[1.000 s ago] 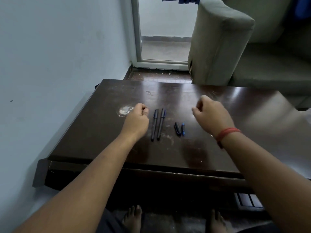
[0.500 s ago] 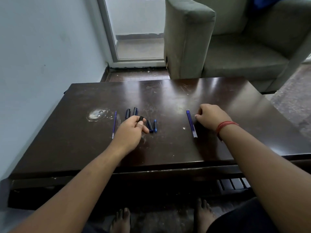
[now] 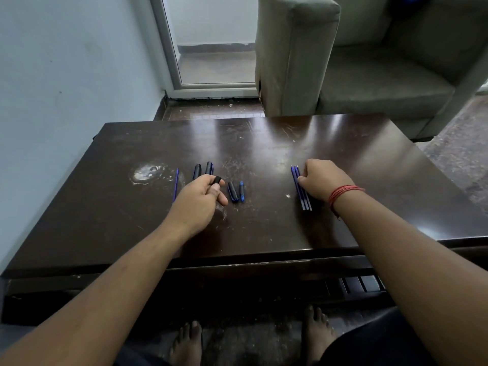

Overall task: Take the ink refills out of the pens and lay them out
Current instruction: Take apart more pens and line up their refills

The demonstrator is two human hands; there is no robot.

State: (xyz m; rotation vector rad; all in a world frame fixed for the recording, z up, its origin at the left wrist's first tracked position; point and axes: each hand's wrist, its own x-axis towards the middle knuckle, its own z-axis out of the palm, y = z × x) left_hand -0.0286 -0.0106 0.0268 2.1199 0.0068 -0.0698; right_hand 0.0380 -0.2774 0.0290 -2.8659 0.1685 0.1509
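On the dark brown glossy wooden table (image 3: 264,233), 2 or 3 thin blue ink refills (image 3: 301,187) lie side by side as a tight bundle, running near to far on the right part of the top. The right hand (image 3: 323,180) rests beside them with its fingers curled and fingertips touching the bundle's right edge near its far half; whether it pinches a refill or only steadies them cannot be told. A red thread band (image 3: 343,192) circles that wrist.

Another single thin blue refill (image 3: 175,184) lies alone toward the left, just beside a pale round scuff mark (image 3: 149,173) on the tabletop.

Between the 2 groups of refills, the left hand (image 3: 200,199) is closed around a short black pen piece (image 3: 216,179), whose end pokes out between thumb and forefinger (the rest is hidden in the fist). Just beyond that hand, 2 black pen barrels (image 3: 203,170) lie parallel, their near ends covered by the knuckles. To the hand's right sit 2 short pieces, a black one (image 3: 232,190) and a blue-tipped one (image 3: 241,191), close together but apart from the hand.

Behind the table stands a grey-green upholstered armchair (image 3: 343,62), and a white-framed glass door (image 3: 211,48) meets a pale blue wall (image 3: 66,75) at the left.
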